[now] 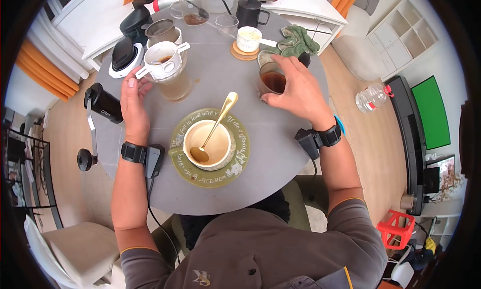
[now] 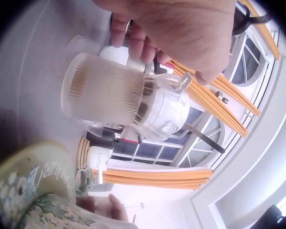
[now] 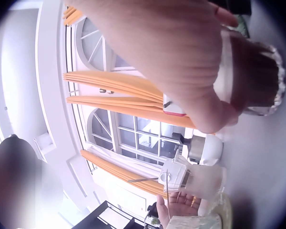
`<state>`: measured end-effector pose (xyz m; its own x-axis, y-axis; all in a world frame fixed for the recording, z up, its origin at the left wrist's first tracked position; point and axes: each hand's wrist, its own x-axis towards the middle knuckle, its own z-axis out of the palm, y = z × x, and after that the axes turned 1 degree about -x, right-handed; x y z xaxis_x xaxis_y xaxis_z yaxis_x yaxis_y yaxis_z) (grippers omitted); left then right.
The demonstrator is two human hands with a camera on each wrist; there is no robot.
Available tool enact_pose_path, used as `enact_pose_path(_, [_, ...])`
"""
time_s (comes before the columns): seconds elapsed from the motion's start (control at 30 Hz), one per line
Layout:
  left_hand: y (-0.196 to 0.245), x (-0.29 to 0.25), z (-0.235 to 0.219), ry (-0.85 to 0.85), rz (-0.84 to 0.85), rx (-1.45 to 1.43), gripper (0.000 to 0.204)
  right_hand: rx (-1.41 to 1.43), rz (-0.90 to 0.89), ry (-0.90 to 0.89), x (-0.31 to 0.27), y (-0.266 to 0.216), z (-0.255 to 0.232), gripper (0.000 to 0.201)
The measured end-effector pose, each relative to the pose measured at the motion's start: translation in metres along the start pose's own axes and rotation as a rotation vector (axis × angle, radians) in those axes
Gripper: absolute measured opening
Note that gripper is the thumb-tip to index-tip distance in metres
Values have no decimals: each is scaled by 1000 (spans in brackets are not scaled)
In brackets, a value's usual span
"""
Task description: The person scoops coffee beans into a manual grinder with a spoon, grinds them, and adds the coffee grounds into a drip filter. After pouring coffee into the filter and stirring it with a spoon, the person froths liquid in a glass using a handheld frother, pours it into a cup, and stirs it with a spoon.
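My right hand (image 1: pixel 299 91) grips a glass of dark brown liquid (image 1: pixel 273 81) at the table's right; the right wrist view shows the glass (image 3: pixel 257 76) standing on the table. Beside a ribbed glass (image 1: pixel 176 88) topped by a white dripper (image 1: pixel 163 62), my left hand (image 1: pixel 134 108) is held with relaxed fingers. In the left wrist view a gap shows between that hand (image 2: pixel 181 33) and the ribbed glass (image 2: pixel 102 88). Between the hands, a cup (image 1: pixel 220 143) with a gold spoon (image 1: pixel 220 113) in it stands on a green saucer (image 1: pixel 191 174).
A black hand grinder (image 1: pixel 103 103) lies at the left. Behind are a white scale (image 1: pixel 131 63), a glass pitcher (image 1: pixel 193 18), a black pot (image 1: pixel 249 12), a white Coffee cup (image 1: pixel 248 40) on a wooden coaster (image 1: pixel 244 55) and a green cloth (image 1: pixel 299 40).
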<state>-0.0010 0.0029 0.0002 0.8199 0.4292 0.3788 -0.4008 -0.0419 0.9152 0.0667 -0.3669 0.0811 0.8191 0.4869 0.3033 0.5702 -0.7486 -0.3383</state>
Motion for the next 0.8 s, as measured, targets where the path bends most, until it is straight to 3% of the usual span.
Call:
enact_pose_path(0.1, [-1,0,2,9,-5,-19,54,12,-45,78,11,5,12,82])
enact_pose_path(0.37, [-2,1,-1,-7,-18,-7,54,37,-59,62,50,-1,31,89])
enact_pose_path(0.63, [-3,2,0,4,-39,-5,55,-18,-55,53,53,-4,35,85])
enact_pose_path(0.7, [-4,2,-1,-1,-44,-8,55,-41,-130,144,52,1,36,88])
enact_pose_path(0.8, [-5,1,-3,-4,-42,-9,55,114,-70,274,49,0,27,89])
